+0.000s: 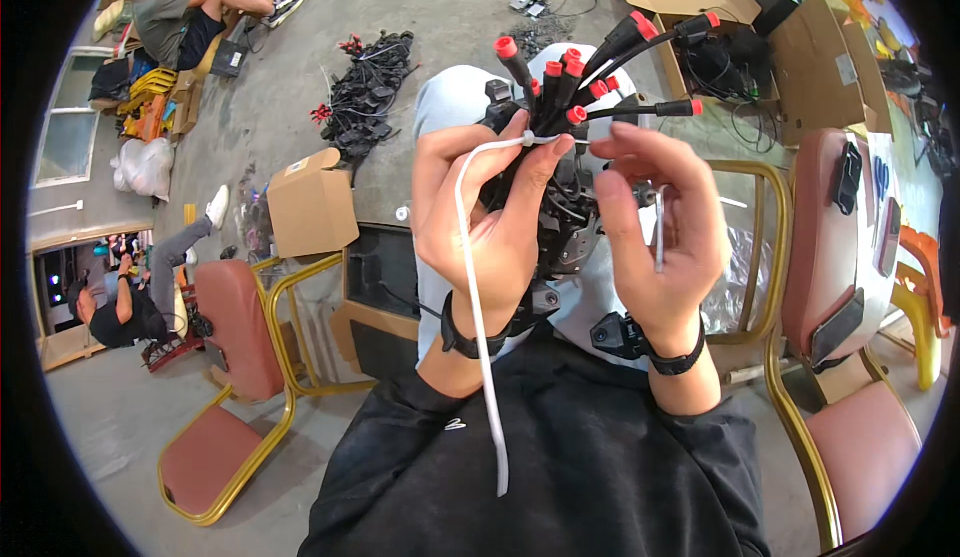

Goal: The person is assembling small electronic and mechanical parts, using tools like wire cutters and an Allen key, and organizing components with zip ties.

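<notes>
Upright between my knees stands a bundle of black cables (pixel 566 95) with red-capped connector ends. A white cable tie (pixel 463 219) loops around it below the caps, and its long tail hangs down over my left wrist. The thumb and fingers of my left hand (pixel 485 219) pinch the tie's head against the bundle. My right hand (pixel 665 212) is beside the bundle, thumb and forefinger apart near the tie's short end. Its other fingers curl around a second white strip (pixel 659 232), apparently another cable tie. Dark boxy parts of the bundle are partly hidden behind my hands.
A heap of black cables (pixel 365 97) lies on the floor ahead left, near a cardboard box (pixel 312 203). An open carton (pixel 735 17) with cables stands far right. Chairs flank me, left (pixel 238 332) and right (pixel 825 247). Two people (pixel 180 22) are off to the left.
</notes>
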Tool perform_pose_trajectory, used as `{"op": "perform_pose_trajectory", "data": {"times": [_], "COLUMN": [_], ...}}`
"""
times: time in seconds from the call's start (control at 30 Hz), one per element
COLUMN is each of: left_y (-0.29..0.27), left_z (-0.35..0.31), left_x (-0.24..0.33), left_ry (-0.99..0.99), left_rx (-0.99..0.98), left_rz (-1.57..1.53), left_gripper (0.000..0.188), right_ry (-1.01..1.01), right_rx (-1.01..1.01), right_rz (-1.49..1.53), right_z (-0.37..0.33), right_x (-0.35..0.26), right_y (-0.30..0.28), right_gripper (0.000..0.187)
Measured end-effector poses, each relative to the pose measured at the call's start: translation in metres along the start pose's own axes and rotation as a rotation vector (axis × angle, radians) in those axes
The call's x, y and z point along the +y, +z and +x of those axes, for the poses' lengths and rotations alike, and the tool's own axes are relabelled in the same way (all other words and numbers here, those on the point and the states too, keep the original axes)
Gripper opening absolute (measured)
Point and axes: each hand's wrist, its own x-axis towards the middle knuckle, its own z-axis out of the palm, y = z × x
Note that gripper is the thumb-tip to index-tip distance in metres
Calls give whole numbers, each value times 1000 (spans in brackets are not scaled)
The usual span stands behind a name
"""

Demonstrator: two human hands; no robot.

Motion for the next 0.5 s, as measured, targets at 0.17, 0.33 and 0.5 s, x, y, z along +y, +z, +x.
{"op": "perform_pose_trajectory", "data": {"times": [0.17,0.33,0.5], "left_y": [-7,-14,-24], "left_z": [-6,-9,-3], "left_x": [-4,-10,-13], "left_ry": [60,73,-208], "left_rx": [-76,-112,-303], "left_rz": [186,207,-52], "left_gripper": [28,39,28], "right_ry": [-116,63,152], "right_rx": [66,-88,-41], "right_rz": [-66,-122,-96], "right_z": [13,19,17], "right_x": [-1,-15,-9], "right_y": [-3,-2,4], "right_gripper": [36,36,27]}}
